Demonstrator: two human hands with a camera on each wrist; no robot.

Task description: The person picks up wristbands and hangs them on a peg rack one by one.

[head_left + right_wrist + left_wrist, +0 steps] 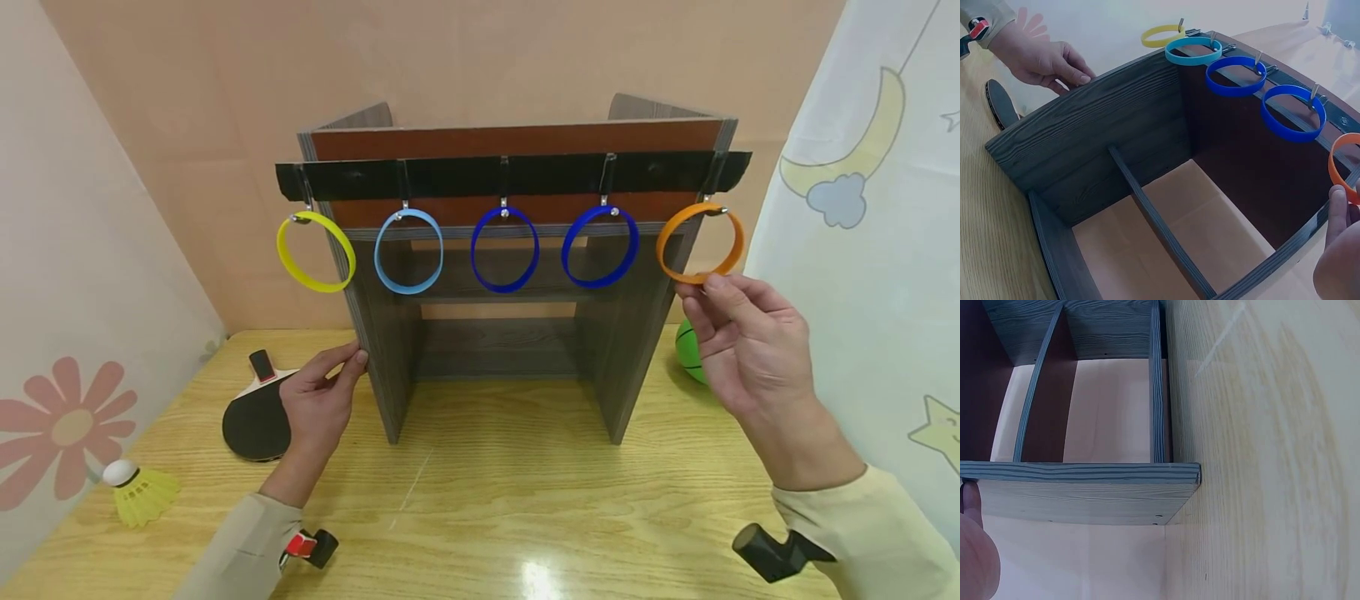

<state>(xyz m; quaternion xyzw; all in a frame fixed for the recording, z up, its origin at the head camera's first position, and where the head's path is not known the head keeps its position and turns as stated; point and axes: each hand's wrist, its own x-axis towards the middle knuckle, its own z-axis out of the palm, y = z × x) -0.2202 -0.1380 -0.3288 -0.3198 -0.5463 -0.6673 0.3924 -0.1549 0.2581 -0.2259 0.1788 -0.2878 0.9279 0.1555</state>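
An orange silicone wristband (737, 242) hangs from a clip at the right end of a black strip (457, 177). My right hand (761, 342) pinches its lower edge between thumb and fingers. Along the strip to the left hang two dark blue wristbands (505, 250) (567, 250), a light blue wristband (378, 254) and a yellow wristband (341, 237). The strip runs across the front of a dark wooden shelf (378, 333). My left hand (318, 400) rests its fingertips against the outer side of the shelf's left panel, near the front edge.
On the wooden table (510, 483), a black table tennis bat (255, 421) and a yellow shuttlecock (142, 493) lie at the left. A green ball (686, 350) sits behind my right hand. Patterned cloth (855, 292) walls stand at both sides.
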